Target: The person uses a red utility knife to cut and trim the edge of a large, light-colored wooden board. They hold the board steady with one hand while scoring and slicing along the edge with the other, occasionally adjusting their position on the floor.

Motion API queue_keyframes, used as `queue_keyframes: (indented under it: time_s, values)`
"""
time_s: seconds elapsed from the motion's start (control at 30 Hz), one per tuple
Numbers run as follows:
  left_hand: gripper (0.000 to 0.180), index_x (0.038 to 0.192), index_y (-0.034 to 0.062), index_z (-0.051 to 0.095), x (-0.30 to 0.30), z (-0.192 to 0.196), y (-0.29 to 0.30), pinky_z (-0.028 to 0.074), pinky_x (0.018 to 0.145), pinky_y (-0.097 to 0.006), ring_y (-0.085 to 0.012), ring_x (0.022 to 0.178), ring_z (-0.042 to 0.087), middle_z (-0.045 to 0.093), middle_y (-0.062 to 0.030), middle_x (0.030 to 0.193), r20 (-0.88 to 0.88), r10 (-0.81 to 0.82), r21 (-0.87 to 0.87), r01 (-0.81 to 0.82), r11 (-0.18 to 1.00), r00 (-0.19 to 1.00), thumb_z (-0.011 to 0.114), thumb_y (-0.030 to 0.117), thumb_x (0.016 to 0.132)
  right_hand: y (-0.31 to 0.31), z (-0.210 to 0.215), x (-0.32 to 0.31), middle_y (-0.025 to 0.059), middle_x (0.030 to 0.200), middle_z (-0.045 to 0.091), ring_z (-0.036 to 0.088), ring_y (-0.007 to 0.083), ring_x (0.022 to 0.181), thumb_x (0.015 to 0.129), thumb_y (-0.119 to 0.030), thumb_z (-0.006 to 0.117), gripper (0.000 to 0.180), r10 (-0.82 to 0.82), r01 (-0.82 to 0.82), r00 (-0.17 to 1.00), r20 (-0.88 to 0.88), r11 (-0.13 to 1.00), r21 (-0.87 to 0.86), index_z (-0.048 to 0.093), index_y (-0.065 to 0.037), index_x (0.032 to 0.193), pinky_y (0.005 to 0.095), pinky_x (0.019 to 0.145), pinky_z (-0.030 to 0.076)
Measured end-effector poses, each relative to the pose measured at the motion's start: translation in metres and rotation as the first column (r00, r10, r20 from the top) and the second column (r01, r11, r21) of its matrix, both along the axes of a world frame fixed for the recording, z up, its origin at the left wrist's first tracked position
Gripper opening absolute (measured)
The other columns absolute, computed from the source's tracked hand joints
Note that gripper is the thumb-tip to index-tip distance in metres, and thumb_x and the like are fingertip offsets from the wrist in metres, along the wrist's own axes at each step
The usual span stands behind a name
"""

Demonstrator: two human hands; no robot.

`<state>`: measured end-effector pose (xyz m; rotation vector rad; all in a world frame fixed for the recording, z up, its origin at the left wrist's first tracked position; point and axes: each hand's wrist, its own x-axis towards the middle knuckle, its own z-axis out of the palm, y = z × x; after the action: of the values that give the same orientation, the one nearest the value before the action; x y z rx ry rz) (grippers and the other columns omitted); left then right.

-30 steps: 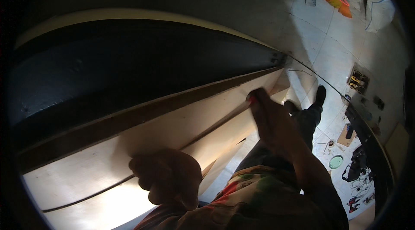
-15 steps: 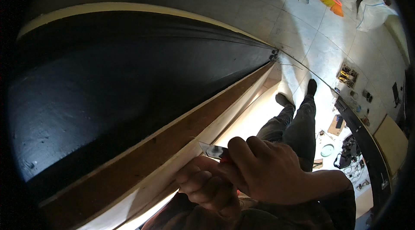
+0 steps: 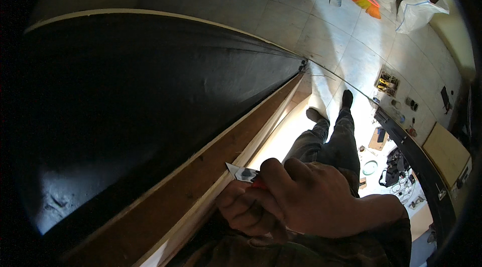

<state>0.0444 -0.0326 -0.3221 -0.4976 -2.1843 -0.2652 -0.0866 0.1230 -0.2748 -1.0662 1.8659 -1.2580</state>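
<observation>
Gripping, right hand [image 3: 314, 196]: one knife [image 3: 244, 173], red at the handle, bright blade out, fingers clamped on the handle. Left hand [image 3: 251, 212]: just beneath and against the right, fingers curled together; whether they close on anything, cannot tell. Position of knife: blade over the near edge of a long brown wooden strip [image 3: 201, 186], tip toward the strip; contact with the wood, cannot tell. Handling note, by judgement: blade edge best turned clear of the left knuckles, strokes short, wrist steady, left hand kept behind the tip. Adjoining item: large black panel [image 3: 150, 81], pale-rimmed, along the strip's far edge. Obstructions: left hand close below the blade; both hands hiding part of the strip's near edge; deep shade over the hands. Also on the tiled floor [image 3: 281, 16]: orange broom [image 3: 366, 3] and white sacks [image 3: 414, 8] by its far right corner; box of tools [image 3: 386, 84] toward its right edge; nearer, a long dark board [image 3: 416, 146], with round pale-green dish [image 3: 370, 167] and black bag [image 3: 395, 166] on the side toward the person's legs [image 3: 336, 136], narrowing the standing room.
</observation>
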Motion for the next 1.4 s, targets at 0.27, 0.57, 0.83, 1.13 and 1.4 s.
queue_keyframes:
  time_s: [0.27, 0.57, 0.83, 1.13, 1.4]
  values:
    - [0.054, 0.080, 0.0146, 0.070, -0.011, 0.006, -0.006, 0.031, 0.054, -0.016, -0.0017, 0.047, 0.033, 0.040, 0.0106, 0.054, -0.047, -0.090, -0.082, 0.086, 0.993, 0.995, 0.044, 0.053, 0.109, 0.002, -0.004, -0.010, 0.0116, 0.076, 0.066, 0.069, 0.0318, 0.056, 0.103, -0.033, 0.064, 0.032, 0.030, -0.040, 0.997, 0.076, 0.990, 0.137, 0.054, -0.003, 0.106, 0.0428, 0.046, 0.054]
    - [0.048, 0.082, 0.0157, 0.070, -0.009, 0.002, -0.009, 0.030, 0.054, -0.016, -0.0019, 0.050, 0.033, 0.043, 0.0099, 0.058, -0.097, -0.111, -0.147, 0.096, 0.984, 0.989, 0.046, 0.047, 0.111, 0.001, -0.018, -0.006, 0.0128, 0.074, 0.065, 0.068, 0.0333, 0.055, 0.103, -0.028, 0.064, 0.028, 0.026, -0.035, 0.998, 0.049, 0.980, 0.198, 0.052, -0.003, 0.103, 0.0440, 0.046, 0.053]
    - [0.037, 0.081, 0.0179, 0.053, -0.031, 0.002, -0.008, 0.030, 0.048, -0.019, -0.0020, 0.050, 0.037, 0.049, 0.0088, 0.062, -0.220, -0.211, -0.252, 0.154, 0.955, 0.952, 0.044, 0.036, 0.112, 0.004, -0.024, -0.009, 0.0122, 0.073, 0.066, 0.067, 0.0331, 0.054, 0.104, -0.028, 0.061, 0.026, 0.014, -0.038, 0.989, 0.146, 0.986, 0.164, 0.051, -0.004, 0.105, 0.0432, 0.046, 0.052]
    - [0.044, 0.081, 0.0170, 0.051, -0.022, -0.001, -0.003, 0.031, 0.048, -0.020, -0.0023, 0.050, 0.039, 0.050, 0.0081, 0.064, -0.233, -0.082, -0.191, 0.037, 0.981, 0.969, 0.033, 0.042, 0.113, 0.002, -0.012, -0.013, 0.0140, 0.074, 0.067, 0.069, 0.0324, 0.054, 0.106, -0.033, 0.059, 0.031, 0.052, -0.064, 0.995, 0.084, 0.985, 0.157, 0.052, -0.003, 0.106, 0.0427, 0.044, 0.052]
    - [0.040, 0.086, 0.0173, 0.051, -0.019, 0.005, -0.005, 0.033, 0.050, -0.021, -0.0034, 0.051, 0.041, 0.054, 0.0082, 0.066, -0.134, -0.141, -0.214, 0.110, 0.971, 0.981, 0.034, 0.042, 0.112, 0.007, -0.016, -0.020, 0.0130, 0.073, 0.068, 0.068, 0.0331, 0.052, 0.107, -0.032, 0.058, 0.031, 0.076, -0.103, 0.986, 0.146, 0.976, 0.190, 0.051, -0.003, 0.108, 0.0425, 0.044, 0.052]
